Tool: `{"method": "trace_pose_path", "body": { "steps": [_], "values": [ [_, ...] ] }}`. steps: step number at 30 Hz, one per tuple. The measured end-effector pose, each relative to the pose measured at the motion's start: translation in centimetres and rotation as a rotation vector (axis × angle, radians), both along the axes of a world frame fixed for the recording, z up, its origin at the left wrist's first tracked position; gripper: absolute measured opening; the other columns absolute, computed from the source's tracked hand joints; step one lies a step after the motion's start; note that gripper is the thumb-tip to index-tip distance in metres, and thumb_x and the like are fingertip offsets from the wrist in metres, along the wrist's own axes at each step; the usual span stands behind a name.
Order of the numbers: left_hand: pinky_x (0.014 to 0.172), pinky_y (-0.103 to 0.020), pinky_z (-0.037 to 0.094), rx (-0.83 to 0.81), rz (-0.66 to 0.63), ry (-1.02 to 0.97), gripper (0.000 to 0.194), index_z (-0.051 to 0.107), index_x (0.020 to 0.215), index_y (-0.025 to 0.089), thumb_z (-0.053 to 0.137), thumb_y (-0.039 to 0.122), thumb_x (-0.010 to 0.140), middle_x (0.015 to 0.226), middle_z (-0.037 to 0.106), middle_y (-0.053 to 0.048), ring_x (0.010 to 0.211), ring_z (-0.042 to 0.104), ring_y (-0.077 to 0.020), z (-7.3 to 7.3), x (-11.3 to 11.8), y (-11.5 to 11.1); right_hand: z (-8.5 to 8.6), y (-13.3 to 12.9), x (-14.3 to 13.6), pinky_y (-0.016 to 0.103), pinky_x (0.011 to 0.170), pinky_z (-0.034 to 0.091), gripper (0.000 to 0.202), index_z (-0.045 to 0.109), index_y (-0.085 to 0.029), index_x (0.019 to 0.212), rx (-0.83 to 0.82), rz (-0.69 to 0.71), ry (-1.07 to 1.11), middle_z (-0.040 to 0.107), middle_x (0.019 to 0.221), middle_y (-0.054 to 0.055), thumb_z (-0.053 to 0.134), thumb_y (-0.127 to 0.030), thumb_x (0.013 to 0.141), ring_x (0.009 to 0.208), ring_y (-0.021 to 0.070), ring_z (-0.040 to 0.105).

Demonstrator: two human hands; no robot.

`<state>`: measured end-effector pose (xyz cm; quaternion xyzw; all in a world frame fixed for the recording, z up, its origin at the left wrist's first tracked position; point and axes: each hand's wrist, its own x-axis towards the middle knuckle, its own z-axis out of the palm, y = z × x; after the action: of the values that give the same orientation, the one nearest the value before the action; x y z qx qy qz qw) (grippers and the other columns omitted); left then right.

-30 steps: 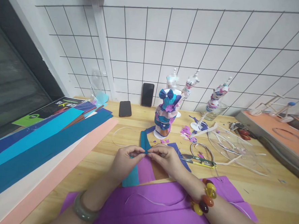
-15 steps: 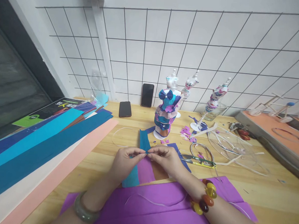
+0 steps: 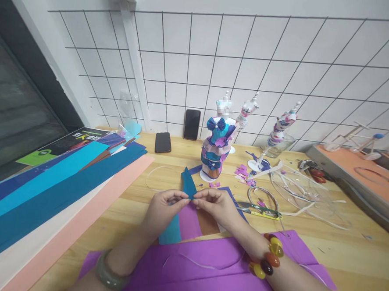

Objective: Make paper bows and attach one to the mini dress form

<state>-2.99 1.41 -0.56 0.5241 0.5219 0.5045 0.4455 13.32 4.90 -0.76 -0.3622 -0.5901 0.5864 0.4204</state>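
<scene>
Between the fingertips of both hands is a narrow teal paper strip (image 3: 188,182), its free end pointing away toward the dressed mannequin. My left hand (image 3: 164,209) pinches its near end from the left. My right hand (image 3: 216,206) pinches the same end from the right, its fingertips nearly touching the left ones. Beneath the hands lie a light blue piece (image 3: 171,232), a purple strip (image 3: 190,222) and a brown strip (image 3: 209,224). A large purple sheet (image 3: 193,272) lies nearest to me, under the forearms. The small mannequin (image 3: 216,149) in layered paper stands just beyond the strip.
Long coloured paper sheets (image 3: 60,190) cover the left side. Two phones (image 3: 163,142) are at the back. Scissors (image 3: 259,209), a looped cord and clear plastic lie right of my right hand. Another mannequin (image 3: 283,124) stands by a glass; an orange-topped board (image 3: 354,173) is far right.
The strip's far end has changed from a broad, squarish edge to a slanted point. Both hands keep their pinch in nearly the same place.
</scene>
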Motion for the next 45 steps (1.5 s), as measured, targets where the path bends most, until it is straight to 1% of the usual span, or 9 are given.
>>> {"method": "trace_pose_path", "body": {
  "steps": [3,9,16,23,28,32,35,39,45],
  "values": [
    [0.063,-0.026,0.050,-0.024,0.000,-0.053,0.013,0.067,0.071,0.015,0.068,0.025,0.062,0.069,0.070,-0.003,0.067,0.063,-0.0165,0.08,0.02,0.03,0.18,0.02,-0.01,0.024,0.055,0.045,0.020,0.066,-0.015,0.071,-0.040,-0.002,0.036,0.063,0.056,-0.001,0.073,-0.029,0.059,0.051,0.0100,0.057],
    [0.064,-0.025,0.050,-0.051,0.010,-0.028,0.013,0.069,0.070,0.016,0.070,0.025,0.061,0.071,0.071,-0.003,0.069,0.063,-0.0167,0.18,-0.09,0.09,0.42,0.06,0.03,0.022,0.055,0.044,0.018,0.066,-0.014,0.069,-0.114,0.011,0.071,0.064,0.056,-0.002,0.074,-0.025,0.057,0.050,0.0086,0.056],
    [0.064,-0.024,0.049,-0.044,0.031,-0.059,0.012,0.069,0.067,0.016,0.071,0.023,0.058,0.070,0.070,-0.002,0.069,0.062,-0.0160,0.25,-0.03,0.04,0.30,0.15,0.08,0.021,0.053,0.042,0.015,0.066,-0.014,0.066,-0.129,0.027,0.087,0.063,0.054,-0.002,0.074,-0.023,0.058,0.050,0.0078,0.055],
    [0.060,-0.023,0.047,-0.078,0.028,-0.088,0.015,0.067,0.071,0.015,0.071,0.024,0.059,0.066,0.067,-0.002,0.063,0.059,-0.0133,0.25,0.13,0.02,0.21,0.18,0.01,0.020,0.052,0.041,0.017,0.064,-0.013,0.067,-0.149,0.010,0.090,0.062,0.053,-0.002,0.074,-0.022,0.058,0.049,0.0071,0.054],
    [0.060,-0.021,0.046,-0.042,0.017,-0.135,0.025,0.064,0.083,0.014,0.070,0.020,0.059,0.065,0.062,0.001,0.063,0.058,-0.0111,-0.01,0.15,0.21,0.30,0.14,-0.06,0.020,0.051,0.041,0.019,0.063,-0.014,0.071,-0.108,0.025,0.090,0.061,0.055,-0.003,0.074,-0.022,0.058,0.049,0.0072,0.054],
    [0.069,-0.024,0.046,-0.042,-0.076,-0.193,0.036,0.058,0.096,0.014,0.068,0.017,0.062,0.073,0.063,0.000,0.072,0.059,-0.0122,-0.11,0.13,0.21,0.26,0.06,-0.09,0.020,0.052,0.041,0.021,0.062,-0.014,0.077,-0.068,0.049,0.084,0.059,0.056,-0.004,0.073,-0.023,0.060,0.049,0.0069,0.053],
    [0.072,-0.026,0.046,-0.052,-0.107,-0.203,0.037,0.057,0.098,0.014,0.067,0.018,0.063,0.077,0.064,-0.002,0.076,0.060,-0.0136,-0.01,0.19,0.17,0.03,0.02,-0.07,0.021,0.052,0.041,0.024,0.061,-0.015,0.081,-0.035,0.072,0.072,0.058,0.057,-0.004,0.072,-0.025,0.062,0.050,0.0075,0.053],
    [0.068,-0.026,0.047,-0.041,-0.080,-0.161,0.034,0.058,0.095,0.013,0.067,0.018,0.062,0.072,0.063,-0.001,0.070,0.059,-0.0129,0.19,0.35,0.18,-0.25,0.05,-0.11,0.022,0.053,0.041,0.024,0.062,-0.015,0.082,0.017,0.083,0.049,0.057,0.058,-0.003,0.070,-0.028,0.063,0.052,0.0088,0.053],
    [0.058,-0.019,0.043,-0.018,-0.048,-0.109,0.030,0.060,0.094,0.014,0.065,0.017,0.064,0.064,0.057,0.003,0.060,0.054,-0.0085,0.13,0.48,0.20,-0.24,0.03,-0.16,0.024,0.056,0.043,0.021,0.064,-0.015,0.079,0.036,0.081,-0.006,0.060,0.063,0.000,0.068,-0.031,0.065,0.055,0.0100,0.054]
  ]
}}
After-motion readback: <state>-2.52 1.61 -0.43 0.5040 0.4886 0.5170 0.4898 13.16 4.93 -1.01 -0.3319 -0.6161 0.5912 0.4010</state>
